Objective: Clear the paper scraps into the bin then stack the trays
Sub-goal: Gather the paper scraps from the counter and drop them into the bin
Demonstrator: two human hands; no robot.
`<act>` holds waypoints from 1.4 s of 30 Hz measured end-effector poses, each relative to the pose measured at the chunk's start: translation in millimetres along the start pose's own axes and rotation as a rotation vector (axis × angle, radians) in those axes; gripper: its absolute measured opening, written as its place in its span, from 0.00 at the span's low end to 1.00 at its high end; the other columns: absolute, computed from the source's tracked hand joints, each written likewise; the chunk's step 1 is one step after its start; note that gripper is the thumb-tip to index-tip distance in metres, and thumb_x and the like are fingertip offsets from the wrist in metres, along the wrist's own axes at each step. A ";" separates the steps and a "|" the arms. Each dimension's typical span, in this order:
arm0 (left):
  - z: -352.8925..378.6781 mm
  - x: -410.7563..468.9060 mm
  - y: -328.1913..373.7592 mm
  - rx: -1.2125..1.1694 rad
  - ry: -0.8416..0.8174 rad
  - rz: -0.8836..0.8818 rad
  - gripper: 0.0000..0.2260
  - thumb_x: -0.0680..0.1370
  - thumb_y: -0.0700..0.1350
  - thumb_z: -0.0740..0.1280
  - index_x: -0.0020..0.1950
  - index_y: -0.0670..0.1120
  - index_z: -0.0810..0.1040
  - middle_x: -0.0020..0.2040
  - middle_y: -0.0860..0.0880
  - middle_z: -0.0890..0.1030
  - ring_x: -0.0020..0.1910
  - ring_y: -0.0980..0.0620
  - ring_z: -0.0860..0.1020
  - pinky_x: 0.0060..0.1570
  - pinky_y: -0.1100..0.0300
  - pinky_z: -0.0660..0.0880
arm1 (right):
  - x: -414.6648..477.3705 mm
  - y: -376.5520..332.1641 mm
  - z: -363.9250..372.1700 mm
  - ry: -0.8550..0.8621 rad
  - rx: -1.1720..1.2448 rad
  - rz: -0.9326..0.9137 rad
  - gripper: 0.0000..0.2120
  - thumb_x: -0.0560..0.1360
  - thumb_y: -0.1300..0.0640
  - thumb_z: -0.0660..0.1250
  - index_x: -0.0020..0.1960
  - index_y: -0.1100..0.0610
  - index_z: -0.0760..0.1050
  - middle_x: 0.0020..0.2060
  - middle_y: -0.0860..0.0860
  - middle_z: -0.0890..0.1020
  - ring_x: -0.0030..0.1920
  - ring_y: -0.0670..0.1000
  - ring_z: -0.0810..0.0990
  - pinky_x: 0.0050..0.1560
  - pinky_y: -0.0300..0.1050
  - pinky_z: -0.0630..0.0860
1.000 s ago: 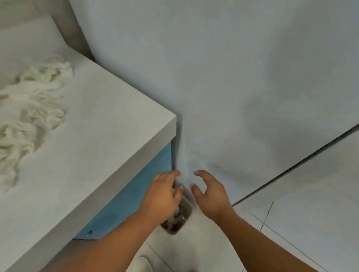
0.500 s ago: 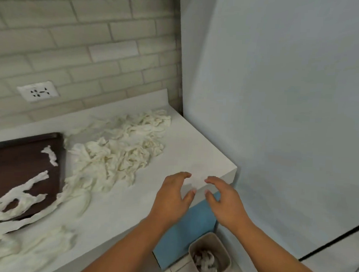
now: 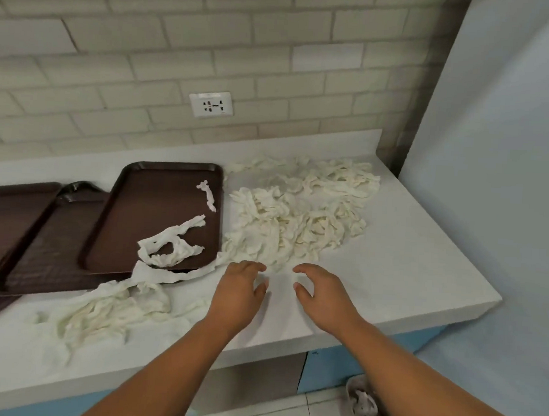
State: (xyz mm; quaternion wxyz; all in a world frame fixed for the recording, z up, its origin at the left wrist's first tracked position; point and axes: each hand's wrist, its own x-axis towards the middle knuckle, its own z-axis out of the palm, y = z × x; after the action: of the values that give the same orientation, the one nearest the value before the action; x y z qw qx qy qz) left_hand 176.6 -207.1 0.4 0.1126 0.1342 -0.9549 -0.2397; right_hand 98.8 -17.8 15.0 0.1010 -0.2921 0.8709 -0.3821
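**Scraps on counter, trays unstacked, both hands empty**

Hands: the left hand (image 3: 240, 292) and right hand (image 3: 322, 296) are hovering side by side, palms down, over the counter (image 3: 416, 263). Their fingers are spread and loosely curved, gripping nothing. The hands are facing each other with a gap between, likely shaping to scoop from both sides. The fingertips are sitting just short of the pile's near edge.

Scraps: the pile (image 3: 298, 215) is lying loose at the counter's right end, just beside the right tray. A second drift (image 3: 108, 310) is trailing along the front edge, left of the hands.

Trays: three brown trays are lying overlapped, not squared.
- The right tray (image 3: 158, 208) is holding torn strips (image 3: 169, 247), one running over its near rim onto the counter.
- The middle tray (image 3: 58, 244) and left tray (image 3: 9, 210) are showing no scraps where visible.

Bin: the bin (image 3: 350, 402) is standing on the floor below the counter's right end, partly hidden by the right arm. It is holding some scraps (image 3: 364, 406).

Progress, as judged: clearing is in its early part, and stacking is waiting on it.
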 end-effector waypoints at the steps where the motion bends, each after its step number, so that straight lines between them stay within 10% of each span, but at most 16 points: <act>1: -5.9 -1.0 -14.3 0.018 -0.003 -0.011 0.15 0.79 0.51 0.67 0.65 0.51 0.78 0.64 0.52 0.79 0.64 0.50 0.72 0.64 0.61 0.68 | 9.5 -7.6 10.3 -0.030 -0.021 -0.012 0.18 0.79 0.53 0.65 0.69 0.52 0.72 0.68 0.48 0.75 0.68 0.48 0.72 0.67 0.35 0.63; 8: -34.6 -9.6 -88.0 0.140 0.100 0.055 0.12 0.76 0.47 0.71 0.58 0.49 0.81 0.56 0.53 0.80 0.54 0.49 0.75 0.54 0.56 0.73 | 74.6 -41.8 74.9 -0.160 -0.244 -0.051 0.26 0.80 0.50 0.62 0.75 0.55 0.63 0.74 0.52 0.67 0.72 0.53 0.66 0.72 0.45 0.63; 15: -54.6 7.2 -131.3 0.330 0.172 -0.041 0.15 0.68 0.52 0.78 0.53 0.53 0.84 0.48 0.55 0.79 0.47 0.47 0.74 0.46 0.52 0.69 | 105.6 -46.3 111.4 -0.076 -0.343 0.007 0.11 0.77 0.66 0.60 0.56 0.60 0.77 0.50 0.54 0.77 0.49 0.54 0.78 0.49 0.44 0.75; 23: -56.4 30.8 -130.7 0.271 0.178 0.045 0.03 0.73 0.48 0.75 0.42 0.57 0.84 0.38 0.58 0.81 0.39 0.50 0.71 0.40 0.55 0.66 | 127.9 -52.9 90.6 0.030 -0.221 -0.034 0.11 0.76 0.69 0.59 0.53 0.62 0.78 0.47 0.55 0.77 0.45 0.55 0.78 0.48 0.45 0.75; 35: -37.3 51.7 -95.0 0.309 0.166 0.152 0.09 0.71 0.55 0.75 0.48 0.54 0.84 0.46 0.57 0.80 0.44 0.50 0.74 0.43 0.56 0.64 | 114.5 -50.3 24.2 0.179 0.074 0.062 0.15 0.81 0.45 0.60 0.45 0.56 0.69 0.30 0.48 0.72 0.30 0.46 0.70 0.34 0.43 0.67; 42: -28.1 69.8 -71.8 0.592 -0.071 0.091 0.11 0.80 0.54 0.64 0.56 0.54 0.82 0.55 0.54 0.78 0.52 0.48 0.71 0.51 0.53 0.63 | 87.7 -31.0 -6.2 0.112 0.326 0.204 0.05 0.80 0.65 0.57 0.47 0.57 0.67 0.42 0.55 0.83 0.31 0.53 0.80 0.34 0.52 0.77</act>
State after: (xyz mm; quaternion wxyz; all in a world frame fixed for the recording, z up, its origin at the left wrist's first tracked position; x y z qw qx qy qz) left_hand 133.5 -301.8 0.0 0.0458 0.1097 -0.9917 0.0497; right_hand 38.9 -82.1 45.9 0.1364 -0.1602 0.8269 -0.5215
